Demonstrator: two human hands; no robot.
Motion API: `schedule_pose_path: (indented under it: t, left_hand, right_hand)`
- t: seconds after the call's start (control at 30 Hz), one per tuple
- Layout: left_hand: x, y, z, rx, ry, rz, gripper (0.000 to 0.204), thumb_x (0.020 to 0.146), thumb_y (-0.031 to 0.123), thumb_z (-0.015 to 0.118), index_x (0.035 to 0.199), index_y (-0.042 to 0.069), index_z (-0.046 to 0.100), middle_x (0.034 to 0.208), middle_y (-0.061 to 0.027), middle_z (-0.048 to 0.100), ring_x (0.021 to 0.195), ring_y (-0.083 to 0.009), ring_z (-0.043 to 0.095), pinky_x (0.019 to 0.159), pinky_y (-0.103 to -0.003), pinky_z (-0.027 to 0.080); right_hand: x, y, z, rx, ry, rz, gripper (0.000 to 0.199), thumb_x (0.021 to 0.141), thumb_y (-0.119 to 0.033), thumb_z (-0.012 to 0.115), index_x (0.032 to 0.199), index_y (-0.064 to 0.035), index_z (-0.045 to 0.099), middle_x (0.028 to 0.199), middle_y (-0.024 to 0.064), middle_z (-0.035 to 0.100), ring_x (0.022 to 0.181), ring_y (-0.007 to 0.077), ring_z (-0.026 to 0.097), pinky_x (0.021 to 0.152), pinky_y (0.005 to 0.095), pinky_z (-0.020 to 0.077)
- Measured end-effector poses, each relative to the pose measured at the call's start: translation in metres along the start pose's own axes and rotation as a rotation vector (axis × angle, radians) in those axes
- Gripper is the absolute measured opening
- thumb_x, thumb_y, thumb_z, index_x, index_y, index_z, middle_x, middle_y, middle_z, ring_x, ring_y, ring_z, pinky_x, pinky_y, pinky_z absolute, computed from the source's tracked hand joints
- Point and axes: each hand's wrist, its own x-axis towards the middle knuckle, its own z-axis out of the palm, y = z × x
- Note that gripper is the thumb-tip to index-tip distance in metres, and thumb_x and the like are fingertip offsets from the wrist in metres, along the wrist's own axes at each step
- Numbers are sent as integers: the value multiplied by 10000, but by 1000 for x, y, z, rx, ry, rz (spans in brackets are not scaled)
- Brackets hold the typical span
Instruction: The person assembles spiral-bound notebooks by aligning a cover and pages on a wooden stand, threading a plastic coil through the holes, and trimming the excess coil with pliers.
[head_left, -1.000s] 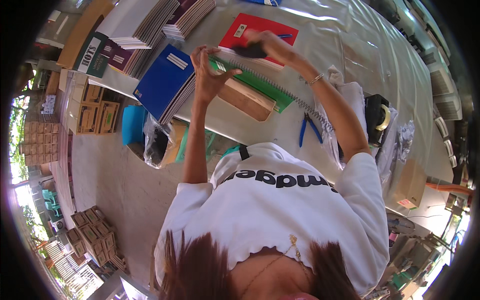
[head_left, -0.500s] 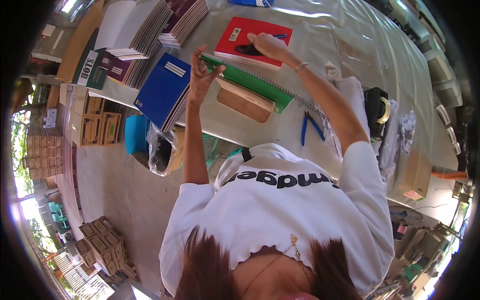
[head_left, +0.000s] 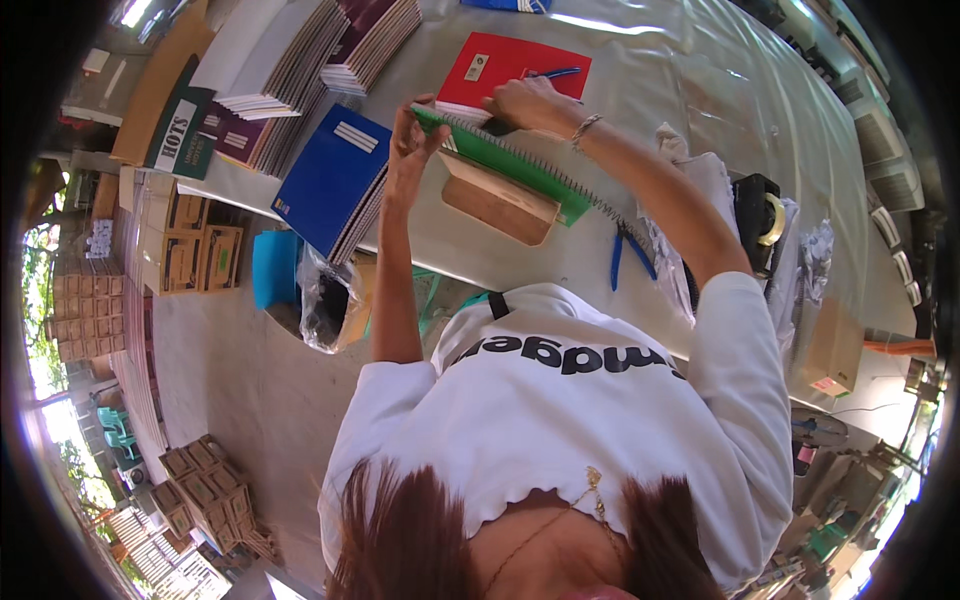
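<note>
A clear bag [head_left: 315, 305] holds something dark beside the bench [head_left: 640, 110]; left hand [head_left: 405, 150] pinches green notebook [head_left: 500, 155]; right hand's [head_left: 528, 104] grip unclear.

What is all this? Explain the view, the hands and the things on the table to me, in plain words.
There is no machine here, just a person's two bare hands. The camera sits on the person's head and looks down; its fisheye lens bends straight edges near the rim.

The left hand has its grip on the left end of a green notebook, with a coil along its far edge. The right hand is just beyond that edge; whatever it may hold is too hidden to name.

On the table are a wooden block, a red notebook, blue notebooks and blue-handled pliers.
</note>
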Motion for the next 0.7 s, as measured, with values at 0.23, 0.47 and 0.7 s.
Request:
schedule_pose_path:
  t: [0.23, 0.47, 0.7]
  left_hand:
    - [-4, 0, -1, -51, -24, -10, 531, 846, 160, 709, 1306, 80, 454, 1123, -24, 513, 1076, -131, 458, 964, -275, 343]
    - [-1, 8, -5, 20, -51, 60, 529, 866, 218, 682, 1325, 98, 450, 1042, -2, 466, 971, -129, 435, 934, -258, 325]
    - [-2, 6, -14, 35, -52, 27, 571, 878, 203, 668, 1377, 75, 423, 1028, 2, 480, 956, -108, 438, 925, -237, 327]
  right_hand:
    - [14, 2, 5, 192, 142, -317, 354, 969, -261, 344, 1026, -25, 602, 942, 180, 647, 783, 295, 642, 690, 406, 476]
    - [12, 3, -8, 617, 75, -119, 304, 953, -203, 387, 1138, -91, 602, 942, 154, 658, 927, 278, 648, 691, 444, 500]
    - [10, -6, -12, 856, 125, 33, 282, 971, -249, 405, 1028, -82, 625, 904, 135, 663, 916, 294, 648, 711, 433, 495]
